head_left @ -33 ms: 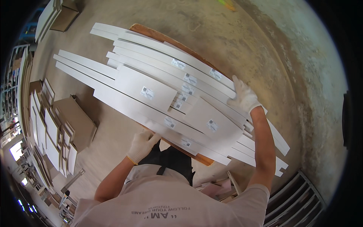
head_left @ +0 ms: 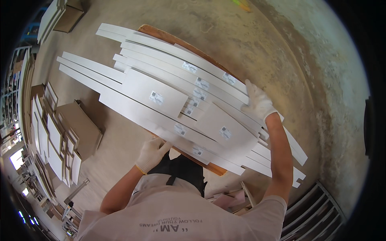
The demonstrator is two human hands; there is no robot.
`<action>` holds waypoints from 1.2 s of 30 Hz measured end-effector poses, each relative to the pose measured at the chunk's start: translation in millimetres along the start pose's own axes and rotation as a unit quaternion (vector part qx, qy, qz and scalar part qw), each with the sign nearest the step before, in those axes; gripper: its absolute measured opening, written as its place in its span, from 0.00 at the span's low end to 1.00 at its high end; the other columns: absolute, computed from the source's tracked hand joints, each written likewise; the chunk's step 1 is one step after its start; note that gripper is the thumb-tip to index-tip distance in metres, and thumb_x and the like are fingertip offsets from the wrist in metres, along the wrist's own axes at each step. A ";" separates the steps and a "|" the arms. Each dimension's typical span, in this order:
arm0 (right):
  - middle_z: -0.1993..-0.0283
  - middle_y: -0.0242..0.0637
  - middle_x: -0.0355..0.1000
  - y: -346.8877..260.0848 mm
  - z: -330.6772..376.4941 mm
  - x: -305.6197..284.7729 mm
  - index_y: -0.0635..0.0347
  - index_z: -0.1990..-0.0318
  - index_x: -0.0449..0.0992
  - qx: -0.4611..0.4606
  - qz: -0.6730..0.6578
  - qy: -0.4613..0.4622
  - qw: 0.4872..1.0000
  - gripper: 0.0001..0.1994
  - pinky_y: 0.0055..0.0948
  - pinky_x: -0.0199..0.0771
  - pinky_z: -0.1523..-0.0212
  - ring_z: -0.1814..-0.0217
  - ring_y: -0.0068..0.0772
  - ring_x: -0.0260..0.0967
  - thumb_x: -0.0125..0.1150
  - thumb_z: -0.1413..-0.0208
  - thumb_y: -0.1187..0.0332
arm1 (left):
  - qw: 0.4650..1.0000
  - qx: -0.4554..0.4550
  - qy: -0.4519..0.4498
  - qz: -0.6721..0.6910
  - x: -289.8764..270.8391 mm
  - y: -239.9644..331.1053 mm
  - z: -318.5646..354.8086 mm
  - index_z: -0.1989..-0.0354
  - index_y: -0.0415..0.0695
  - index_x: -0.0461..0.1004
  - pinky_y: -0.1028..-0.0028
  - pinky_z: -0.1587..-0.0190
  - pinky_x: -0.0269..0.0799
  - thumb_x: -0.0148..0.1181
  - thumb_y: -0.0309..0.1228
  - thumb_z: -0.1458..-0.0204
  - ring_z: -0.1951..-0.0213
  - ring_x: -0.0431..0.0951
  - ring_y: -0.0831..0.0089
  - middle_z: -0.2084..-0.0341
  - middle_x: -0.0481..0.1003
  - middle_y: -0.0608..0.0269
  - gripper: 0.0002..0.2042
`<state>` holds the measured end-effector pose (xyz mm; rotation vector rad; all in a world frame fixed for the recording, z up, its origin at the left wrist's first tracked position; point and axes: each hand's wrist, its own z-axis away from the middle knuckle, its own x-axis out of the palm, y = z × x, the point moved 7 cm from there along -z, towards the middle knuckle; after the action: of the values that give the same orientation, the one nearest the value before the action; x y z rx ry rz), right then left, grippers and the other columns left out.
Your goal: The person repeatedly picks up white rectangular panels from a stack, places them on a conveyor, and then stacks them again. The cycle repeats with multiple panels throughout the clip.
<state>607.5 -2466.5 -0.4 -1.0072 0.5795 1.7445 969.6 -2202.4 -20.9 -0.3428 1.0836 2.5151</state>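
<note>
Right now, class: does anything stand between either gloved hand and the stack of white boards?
Nothing visible does. The left hand is already pressed against the near edge of the stack of white boards, and the right hand grips its far edge. Both touch the boards directly, with only the white gloves between.

panels (head_left: 161, 96) stacked on board (head_left: 152, 30), boxes (head_left: 78, 126) left

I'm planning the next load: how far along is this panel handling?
Done: a stack of white panels lies gathered on a brown wooden board. In hand: the left hand has a grip on the stack's near edge, the right hand on its far edge. Left: more panels lean beside a cardboard box; nothing shows where the stack goes.
</note>
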 end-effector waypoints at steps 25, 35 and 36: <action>0.23 0.54 0.56 -36.9 -13.6 4.8 0.68 0.22 0.52 -0.077 0.163 0.042 0.983 0.61 0.49 0.65 0.26 0.23 0.55 0.60 0.83 0.62 0.55 | 0.971 0.171 -0.018 -0.166 55.0 21.1 2.6 0.72 0.38 0.80 0.51 0.42 0.69 0.65 0.45 0.40 0.47 0.68 0.37 0.70 0.75 0.41 0.20; 0.26 0.58 0.60 -26.6 -17.9 4.6 0.67 0.21 0.49 -0.037 0.136 -0.009 0.990 0.62 0.51 0.68 0.29 0.25 0.57 0.62 0.83 0.62 0.57 | 0.977 0.150 -0.075 -0.134 85.1 51.9 8.5 0.74 0.38 0.77 0.52 0.49 0.77 0.64 0.44 0.40 0.44 0.68 0.37 0.68 0.75 0.43 0.20; 0.27 0.58 0.60 -27.0 -19.2 4.4 0.68 0.21 0.49 -0.038 0.119 -0.010 0.992 0.61 0.51 0.68 0.29 0.26 0.57 0.63 0.83 0.62 0.58 | 0.974 0.166 -0.065 -0.140 84.3 56.8 4.3 0.72 0.38 0.78 0.52 0.49 0.77 0.64 0.44 0.40 0.45 0.70 0.38 0.68 0.76 0.42 0.20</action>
<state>638.6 -2468.4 -12.6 -1.0044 0.6454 1.9973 869.0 -2214.4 -12.2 -0.2157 1.2781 2.0378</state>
